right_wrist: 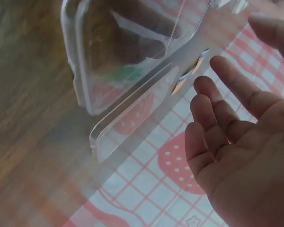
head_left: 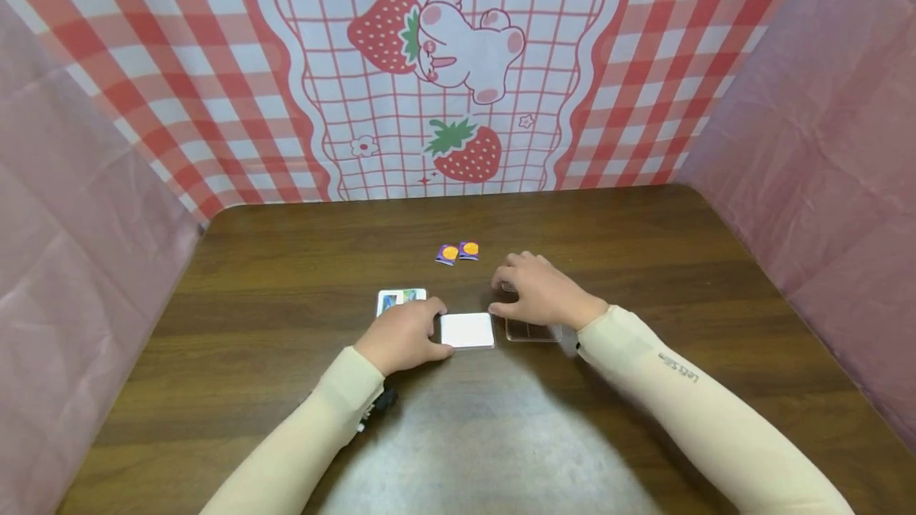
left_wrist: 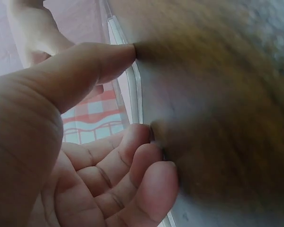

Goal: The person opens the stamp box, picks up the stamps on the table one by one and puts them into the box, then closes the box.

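Observation:
A flat white rectangular case [head_left: 467,330] with a clear rim lies on the table between both hands. At its left end is my left hand [head_left: 406,334], thumb near the front corner and fingers near the far one. Its fingertips [left_wrist: 149,133] rest at the tabletop, loosely bent. Over a clear plastic case [head_left: 533,332] hovers my right hand [head_left: 540,291], fingers spread and slightly bent, gripping nothing. The right wrist view shows this clear case [right_wrist: 87,61] beside a second clear piece [right_wrist: 137,113], both apart from the fingers. The right hand partly hides them in the head view.
Partly behind the left hand lies a white-bordered item with colourful pictures [head_left: 401,297]. Two small purple packets with orange circles, a left packet [head_left: 447,253] and a right packet [head_left: 469,249], lie farther back on the wooden table [head_left: 286,261]. A strawberry-patterned cloth [head_left: 458,102] hangs behind.

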Tool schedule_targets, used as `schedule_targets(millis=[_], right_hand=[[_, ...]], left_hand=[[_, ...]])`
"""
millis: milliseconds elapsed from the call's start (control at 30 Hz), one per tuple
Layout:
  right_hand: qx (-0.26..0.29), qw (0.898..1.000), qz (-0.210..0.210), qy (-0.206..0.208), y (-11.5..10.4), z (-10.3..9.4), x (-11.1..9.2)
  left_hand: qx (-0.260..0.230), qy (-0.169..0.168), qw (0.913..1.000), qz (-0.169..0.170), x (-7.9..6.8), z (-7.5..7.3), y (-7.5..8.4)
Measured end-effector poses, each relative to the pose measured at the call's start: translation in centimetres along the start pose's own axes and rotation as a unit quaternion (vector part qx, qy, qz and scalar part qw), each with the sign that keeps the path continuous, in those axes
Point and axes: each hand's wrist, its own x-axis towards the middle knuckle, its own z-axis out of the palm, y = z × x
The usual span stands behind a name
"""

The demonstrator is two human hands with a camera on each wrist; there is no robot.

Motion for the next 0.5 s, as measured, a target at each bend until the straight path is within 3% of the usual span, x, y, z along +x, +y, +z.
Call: schedule_targets(millis=[233, 500], right_hand=[[0.031, 0.999, 0.021, -0.008, 1.0, -0.9, 1.0], [0.09, 0.994, 0.025, -0.049, 2.0, -2.6, 3.2]], left_hand=[[-0.002, 0.006, 0.9999, 0.012, 0.1, 0.1, -0.3], [0.0, 0.007, 0.9998, 0.018, 0.3, -0.2, -0.3]])
